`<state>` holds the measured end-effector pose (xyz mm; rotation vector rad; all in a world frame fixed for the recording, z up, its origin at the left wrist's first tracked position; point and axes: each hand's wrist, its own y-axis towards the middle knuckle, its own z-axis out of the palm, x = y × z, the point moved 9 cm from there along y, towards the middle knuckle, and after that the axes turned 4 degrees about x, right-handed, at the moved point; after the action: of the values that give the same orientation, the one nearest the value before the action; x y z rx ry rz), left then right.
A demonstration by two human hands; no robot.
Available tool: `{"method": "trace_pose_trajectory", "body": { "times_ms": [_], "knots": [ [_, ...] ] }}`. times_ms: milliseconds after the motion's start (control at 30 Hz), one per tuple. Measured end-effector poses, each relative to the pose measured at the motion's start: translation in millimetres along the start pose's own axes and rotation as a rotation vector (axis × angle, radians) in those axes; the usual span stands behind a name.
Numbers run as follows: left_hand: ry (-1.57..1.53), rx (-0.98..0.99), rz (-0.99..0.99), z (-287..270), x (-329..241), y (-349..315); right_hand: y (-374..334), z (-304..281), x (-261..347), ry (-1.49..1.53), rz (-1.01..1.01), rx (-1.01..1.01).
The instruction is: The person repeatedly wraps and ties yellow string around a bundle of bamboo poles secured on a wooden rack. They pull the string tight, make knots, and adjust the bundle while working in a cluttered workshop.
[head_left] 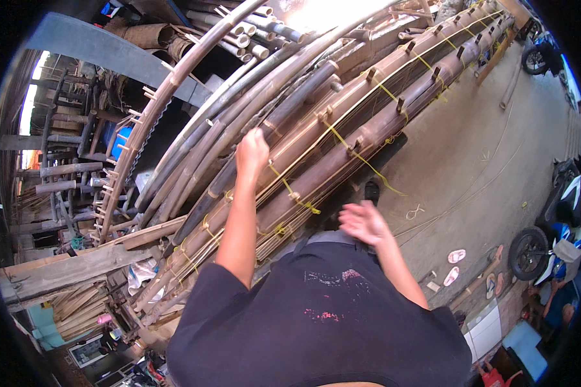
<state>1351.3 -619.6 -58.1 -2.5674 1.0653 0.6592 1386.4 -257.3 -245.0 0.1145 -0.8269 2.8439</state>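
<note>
My left hand is closed in a fist above the long bamboo poles, close to a dark pole. What its fingers hold, if anything, is hidden. My right hand hangs open in front of my waist, fingers apart and slightly blurred. Between and beyond the hands runs a thick brown bamboo pole with short pegs standing up from it. A second pegged pole lies alongside. Yellow ties cross both poles, and thin bamboo strips run along them.
Curved bamboo poles and a peg-studded arc rise at the left. Cut bamboo ends are stacked at the back. On the right are the concrete floor, pink sandals, motorbikes and other people at the lower right edge.
</note>
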Motion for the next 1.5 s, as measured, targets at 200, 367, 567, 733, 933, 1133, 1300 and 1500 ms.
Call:
{"method": "trace_pose_trajectory", "body": {
  "times_ms": [200,367,567,733,933,1133,1300,1500],
  "knots": [
    [0.134,0.242,0.012,47,36,-115,68,147,-18,0.187,-0.52,-0.16],
    [0.124,0.019,0.199,46,26,-123,25,393,-46,-1.155,-0.662,0.622],
    [-0.024,0.156,0.046,42,43,-114,34,232,-83,-0.288,0.194,0.1],
    [-0.011,0.071,0.035,38,39,-114,65,144,-6,-0.198,-0.56,-0.181],
    [-0.097,0.062,0.05,43,38,-119,0,401,-28,-1.331,-1.021,0.598],
    [-0.165,0.051,0.168,45,54,-108,126,389,-23,-2.128,-0.356,0.406],
    [-0.092,0.137,-0.024,41,46,-107,176,316,25,-1.658,-0.335,0.361],
    [-0.223,0.103,-0.052,33,36,-110,32,212,-51,-1.964,-0.496,0.712]
  ]
}}
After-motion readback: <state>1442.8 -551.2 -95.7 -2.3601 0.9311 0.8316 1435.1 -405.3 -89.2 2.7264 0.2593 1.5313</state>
